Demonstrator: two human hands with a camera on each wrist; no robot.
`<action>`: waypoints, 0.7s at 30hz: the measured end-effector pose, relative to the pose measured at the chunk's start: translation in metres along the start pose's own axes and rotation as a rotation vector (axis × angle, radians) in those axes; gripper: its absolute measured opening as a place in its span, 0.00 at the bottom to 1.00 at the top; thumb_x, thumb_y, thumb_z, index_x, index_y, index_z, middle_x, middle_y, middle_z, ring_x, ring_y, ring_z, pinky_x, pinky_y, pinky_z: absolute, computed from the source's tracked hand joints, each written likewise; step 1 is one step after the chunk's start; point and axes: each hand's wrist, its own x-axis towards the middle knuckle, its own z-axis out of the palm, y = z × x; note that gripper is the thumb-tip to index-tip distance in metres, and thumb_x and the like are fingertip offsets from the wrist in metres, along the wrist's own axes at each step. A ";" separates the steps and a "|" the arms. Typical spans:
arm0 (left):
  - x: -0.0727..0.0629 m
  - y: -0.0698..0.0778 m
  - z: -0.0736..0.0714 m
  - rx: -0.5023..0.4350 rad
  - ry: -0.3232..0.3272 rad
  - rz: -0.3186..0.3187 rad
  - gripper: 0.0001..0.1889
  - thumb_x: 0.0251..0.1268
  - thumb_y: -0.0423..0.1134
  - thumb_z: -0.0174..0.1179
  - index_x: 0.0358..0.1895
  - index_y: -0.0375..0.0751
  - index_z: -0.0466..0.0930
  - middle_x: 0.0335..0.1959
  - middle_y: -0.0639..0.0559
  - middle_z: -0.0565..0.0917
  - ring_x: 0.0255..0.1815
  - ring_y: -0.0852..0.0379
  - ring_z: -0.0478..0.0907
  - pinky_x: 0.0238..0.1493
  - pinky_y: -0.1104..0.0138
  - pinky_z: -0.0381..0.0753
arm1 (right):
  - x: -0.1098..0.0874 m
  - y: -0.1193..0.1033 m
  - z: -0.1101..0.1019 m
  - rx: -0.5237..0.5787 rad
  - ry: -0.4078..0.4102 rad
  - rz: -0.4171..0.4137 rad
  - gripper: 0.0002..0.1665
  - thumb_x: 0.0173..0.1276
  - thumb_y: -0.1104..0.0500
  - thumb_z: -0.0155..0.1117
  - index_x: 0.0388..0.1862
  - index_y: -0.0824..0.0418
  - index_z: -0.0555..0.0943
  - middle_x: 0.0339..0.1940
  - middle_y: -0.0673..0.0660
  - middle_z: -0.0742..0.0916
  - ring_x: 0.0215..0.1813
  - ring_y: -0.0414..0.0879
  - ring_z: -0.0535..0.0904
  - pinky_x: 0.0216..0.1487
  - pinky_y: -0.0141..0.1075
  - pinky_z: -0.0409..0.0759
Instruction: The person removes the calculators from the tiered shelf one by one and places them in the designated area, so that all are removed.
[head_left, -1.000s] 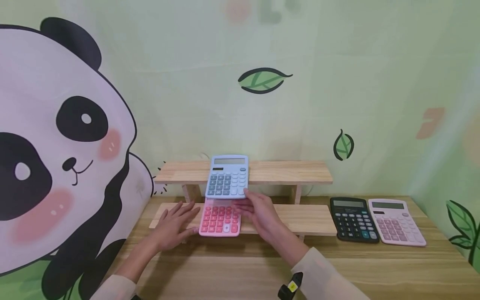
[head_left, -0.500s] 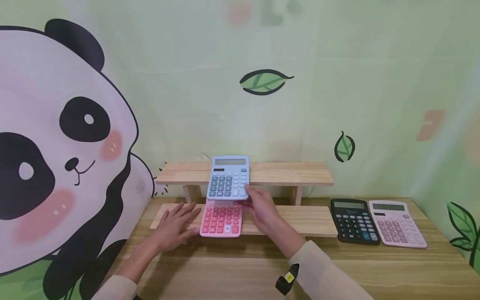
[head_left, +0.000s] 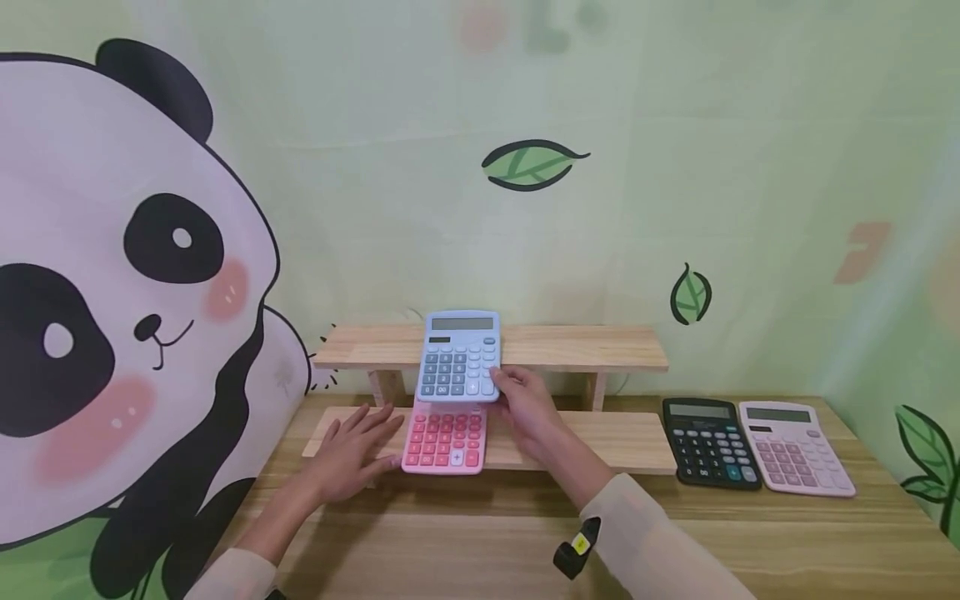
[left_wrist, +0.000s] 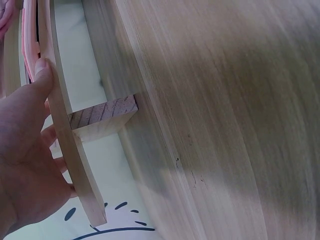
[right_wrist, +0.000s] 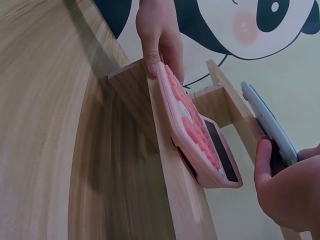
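Note:
A light blue calculator [head_left: 459, 357] lies over the front edge of the upper shelf, screen end away from me. My right hand [head_left: 531, 415] pinches its lower right corner; in the right wrist view the thumb and fingers are on opposite faces of the blue calculator [right_wrist: 270, 122]. Whether it touches the shelf is unclear. Below, a pink calculator [head_left: 446, 442] rests on the lower shelf, its screen end hidden in the head view by the blue one. My left hand [head_left: 351, 457] rests on that shelf with spread fingers, thumb at the pink calculator's lower left corner.
The wooden stand has an upper shelf [head_left: 585, 346] and a lower shelf [head_left: 592, 439]. On the table [head_left: 480, 542] to the right lie a black calculator [head_left: 712, 446] and a pale pink calculator [head_left: 797, 450]. Behind hangs a printed panda backdrop [head_left: 375, 217].
My right hand's fingers have drawn away from over the pink calculator to the blue calculator's lower right edge. The blue calculator has barely shifted. My left hand stays in place.

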 end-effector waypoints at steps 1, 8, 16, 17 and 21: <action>0.000 0.000 0.000 -0.002 0.000 0.001 0.39 0.77 0.66 0.56 0.83 0.49 0.66 0.85 0.43 0.59 0.85 0.30 0.47 0.77 0.26 0.42 | 0.000 0.000 0.000 0.000 -0.001 0.000 0.22 0.86 0.57 0.55 0.69 0.72 0.75 0.63 0.66 0.84 0.59 0.50 0.84 0.67 0.45 0.81; 0.002 -0.001 0.002 -0.002 -0.009 -0.004 0.39 0.77 0.66 0.56 0.83 0.50 0.65 0.86 0.44 0.58 0.86 0.30 0.46 0.78 0.26 0.40 | 0.002 -0.003 -0.002 0.011 -0.019 -0.016 0.20 0.85 0.61 0.56 0.66 0.75 0.75 0.60 0.68 0.84 0.56 0.50 0.85 0.68 0.47 0.81; 0.002 -0.002 0.002 -0.008 -0.007 -0.004 0.40 0.77 0.65 0.57 0.83 0.49 0.66 0.86 0.43 0.59 0.86 0.30 0.47 0.77 0.26 0.41 | -0.008 -0.019 -0.014 -0.098 -0.092 -0.068 0.20 0.86 0.62 0.54 0.67 0.75 0.74 0.60 0.68 0.85 0.57 0.50 0.86 0.68 0.47 0.81; 0.002 -0.002 0.002 -0.009 -0.009 -0.006 0.40 0.76 0.66 0.57 0.83 0.49 0.65 0.86 0.43 0.58 0.86 0.30 0.46 0.77 0.26 0.41 | -0.011 -0.024 -0.018 -0.115 -0.104 -0.071 0.20 0.86 0.62 0.54 0.67 0.75 0.74 0.60 0.68 0.85 0.58 0.50 0.86 0.67 0.46 0.82; 0.001 -0.002 0.002 -0.006 -0.011 -0.007 0.40 0.77 0.65 0.57 0.83 0.49 0.65 0.86 0.43 0.58 0.86 0.30 0.46 0.77 0.26 0.40 | -0.021 -0.046 -0.037 -0.183 -0.143 -0.075 0.21 0.87 0.61 0.53 0.69 0.74 0.73 0.62 0.67 0.85 0.60 0.51 0.86 0.65 0.41 0.83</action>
